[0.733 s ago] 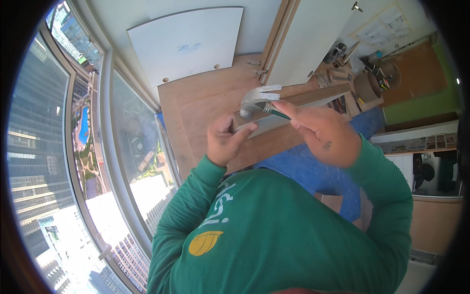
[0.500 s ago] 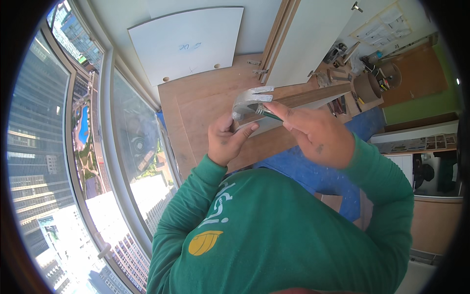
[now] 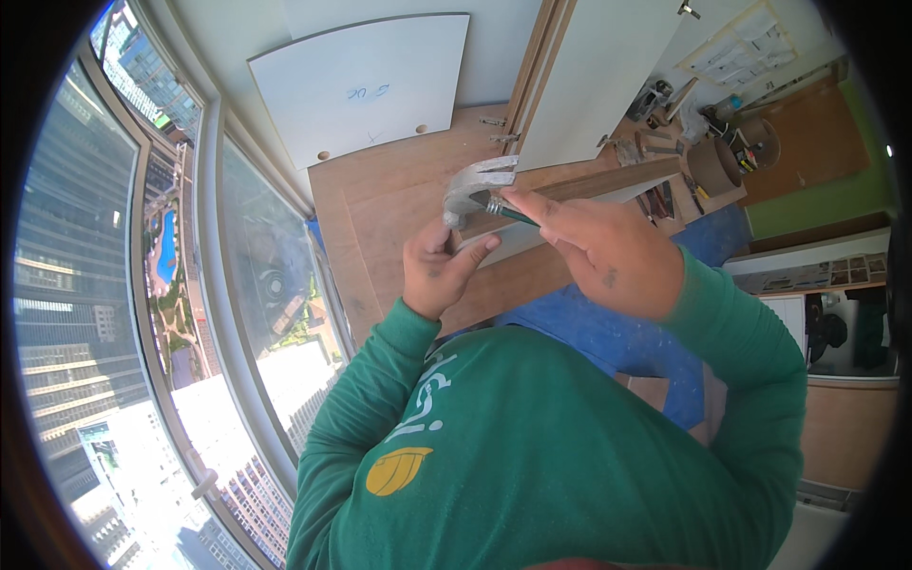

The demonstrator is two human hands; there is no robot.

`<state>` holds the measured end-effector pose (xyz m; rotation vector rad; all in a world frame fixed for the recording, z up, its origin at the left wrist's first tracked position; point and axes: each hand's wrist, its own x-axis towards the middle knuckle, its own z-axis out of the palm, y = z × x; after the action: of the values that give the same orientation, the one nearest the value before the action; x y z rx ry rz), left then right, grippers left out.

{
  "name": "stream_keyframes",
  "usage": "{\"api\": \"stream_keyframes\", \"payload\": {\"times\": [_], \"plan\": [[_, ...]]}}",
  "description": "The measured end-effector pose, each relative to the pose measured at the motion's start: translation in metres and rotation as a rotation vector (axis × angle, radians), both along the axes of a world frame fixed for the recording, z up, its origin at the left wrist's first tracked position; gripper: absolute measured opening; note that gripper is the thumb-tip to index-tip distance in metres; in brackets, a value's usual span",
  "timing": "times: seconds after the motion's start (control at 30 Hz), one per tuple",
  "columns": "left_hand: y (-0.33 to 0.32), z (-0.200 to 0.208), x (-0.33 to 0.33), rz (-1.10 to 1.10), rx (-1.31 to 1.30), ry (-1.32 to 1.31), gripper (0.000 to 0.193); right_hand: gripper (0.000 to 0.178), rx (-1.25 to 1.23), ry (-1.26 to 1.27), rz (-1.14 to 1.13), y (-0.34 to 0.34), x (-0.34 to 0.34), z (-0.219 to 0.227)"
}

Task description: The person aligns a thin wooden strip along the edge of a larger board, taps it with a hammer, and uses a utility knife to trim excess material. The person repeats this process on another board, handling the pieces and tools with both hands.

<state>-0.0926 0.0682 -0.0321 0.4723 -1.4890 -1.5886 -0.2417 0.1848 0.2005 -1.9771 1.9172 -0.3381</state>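
Observation:
My right hand (image 3: pixel 613 255) is closed around the green handle of a claw hammer (image 3: pixel 472 188), index finger stretched along it toward the head. The metal head hangs over the near-left end of a long board (image 3: pixel 608 187), its striking face close to my left thumb and fingers. That board has a wood-coloured edge and a pale side. My left hand (image 3: pixel 439 274) grips the board's end between thumb and fingers. Whether the hammer touches the board or a small piece there is hidden by the head and my fingers.
A white panel (image 3: pixel 366 90) with two round holes leans on the wall. Beside it stands a tall white door panel (image 3: pixel 594 85) with hinges. Tools and a round tub (image 3: pixel 712 166) crowd the right. Windows (image 3: pixel 271 275) line the left; blue sheeting (image 3: pixel 589 328) lies below.
The hammer head has shifted slightly left and up, and my right hand moved a little left with it. My left hand stays at the board's end.

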Motion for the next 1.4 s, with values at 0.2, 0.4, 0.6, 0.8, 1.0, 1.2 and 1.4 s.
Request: {"api": "stream_keyframes", "payload": {"times": [0.2, 0.4, 0.6, 0.8, 1.0, 1.2, 1.4], "plan": [[-0.002, -0.016, 0.0, -0.016, -0.02, 0.049, 0.034, 0.06, -0.165, -0.021, 0.04, 0.002, 0.003, -0.003], [0.002, 0.009, 0.001, -0.042, 0.022, 0.044, 0.03, 0.066, -0.11, 0.033, 0.029, 0.012, 0.004, 0.001], [0.004, 0.009, 0.001, -0.045, 0.048, 0.041, 0.03, 0.067, -0.083, 0.018, 0.05, 0.02, 0.001, -0.009], [0.005, 0.012, 0.002, -0.034, 0.039, 0.001, 0.03, 0.063, -0.039, 0.035, 0.029, 0.021, -0.008, -0.015], [0.001, 0.012, 0.006, 0.051, -0.087, -0.191, 0.031, 0.049, -0.432, -0.279, -0.088, 0.023, -0.041, -0.048], [0.008, 0.039, 0.002, 0.147, -0.023, -0.111, 0.05, 0.037, -0.577, -0.546, -0.539, 0.073, -0.1, -0.047], [0.007, 0.077, 0.012, 0.267, -0.544, -0.58, 0.047, 0.025, -0.626, -0.385, -0.917, 0.153, -0.257, -0.133]]}}
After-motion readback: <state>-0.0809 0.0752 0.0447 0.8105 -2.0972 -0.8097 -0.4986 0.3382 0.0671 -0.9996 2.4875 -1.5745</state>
